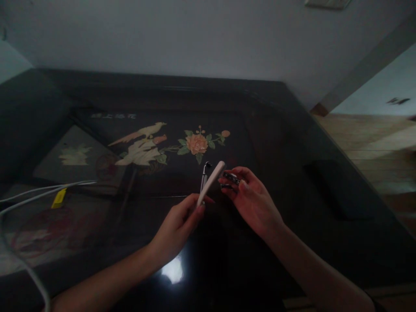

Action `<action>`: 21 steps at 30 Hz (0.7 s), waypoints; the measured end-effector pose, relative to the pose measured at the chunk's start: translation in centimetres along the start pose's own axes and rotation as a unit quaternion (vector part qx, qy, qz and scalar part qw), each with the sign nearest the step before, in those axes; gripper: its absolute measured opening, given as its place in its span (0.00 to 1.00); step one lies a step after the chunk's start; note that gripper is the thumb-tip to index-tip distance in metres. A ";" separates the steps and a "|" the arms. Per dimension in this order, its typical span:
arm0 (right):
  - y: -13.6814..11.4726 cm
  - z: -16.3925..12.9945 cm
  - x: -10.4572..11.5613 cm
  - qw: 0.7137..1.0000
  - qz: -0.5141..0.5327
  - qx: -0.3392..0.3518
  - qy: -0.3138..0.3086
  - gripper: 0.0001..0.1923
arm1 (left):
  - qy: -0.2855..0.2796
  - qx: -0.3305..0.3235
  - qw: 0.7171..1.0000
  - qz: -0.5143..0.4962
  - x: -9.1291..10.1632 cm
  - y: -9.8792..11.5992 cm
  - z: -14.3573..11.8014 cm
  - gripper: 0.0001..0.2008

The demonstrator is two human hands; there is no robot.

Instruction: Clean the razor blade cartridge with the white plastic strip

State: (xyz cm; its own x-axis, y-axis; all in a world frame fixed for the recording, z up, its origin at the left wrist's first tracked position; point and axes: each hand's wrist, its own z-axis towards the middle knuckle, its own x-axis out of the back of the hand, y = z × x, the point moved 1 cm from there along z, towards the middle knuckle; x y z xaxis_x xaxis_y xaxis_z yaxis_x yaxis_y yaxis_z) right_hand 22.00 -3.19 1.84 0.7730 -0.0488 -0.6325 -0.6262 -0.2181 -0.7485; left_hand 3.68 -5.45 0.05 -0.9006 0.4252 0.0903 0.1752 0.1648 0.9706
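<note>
Dark glossy table with inlaid flowers lay under two hands held close together.
Nearest, the left hand pinched a slim white stick beside a thin metal tool; the right hand gripped a small metal clipper, seemingly mid-use. Farther left lay white cables.

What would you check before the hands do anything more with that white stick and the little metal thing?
1. Left hand grips white stick: ok.
2. Right hand holds metal piece in its fingertips: ok.
3. Stick tip and metal piece touching: cannot tell.
4. Both held above the table: ok.
5. White cables away from the hands: ok.
6. Light enough to see detail: not ok.
</note>
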 end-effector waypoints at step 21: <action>0.8 0.1 0.4 0.999 -0.015 0.040 0.027 0.14 | -0.004 -0.060 0.996 0.058 0.3 -0.4 0.2 0.26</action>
State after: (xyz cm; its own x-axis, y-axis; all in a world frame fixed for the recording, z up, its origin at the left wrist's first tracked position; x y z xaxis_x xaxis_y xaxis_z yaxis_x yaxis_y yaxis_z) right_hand 21.78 -3.32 1.00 0.7943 -0.0973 -0.5996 -0.6074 -0.1413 -0.7817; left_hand 3.43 -5.27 -0.38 -0.8737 0.4425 0.2022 0.2286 0.0065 0.9735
